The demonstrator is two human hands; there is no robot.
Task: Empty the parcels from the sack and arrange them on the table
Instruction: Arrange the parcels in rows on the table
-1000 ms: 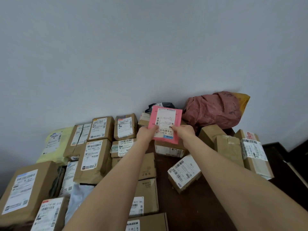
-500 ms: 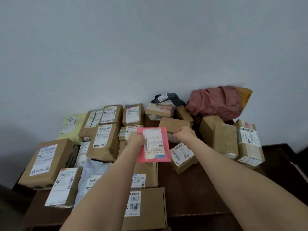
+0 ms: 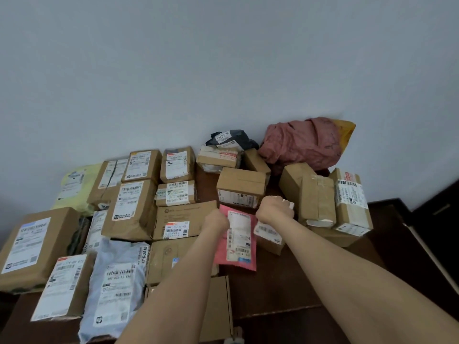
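Observation:
A flat pink parcel with a white label lies on the dark wooden table, just right of the rows of brown boxes. My left hand pinches its upper left corner. My right hand is curled over the far end of a small brown box that touches the pink parcel's right edge; its fingertips are hidden. The crumpled reddish sack slumps against the wall at the back right.
Labelled brown boxes and a grey mailer bag fill the table's left half in rows. More boxes stand at the right, near the table's edge. A yellow bag sits behind the sack. Bare wood shows in front of the pink parcel.
The pink parcel came down from in front of the wall to the table. My right hand let go of it and went to the small brown box.

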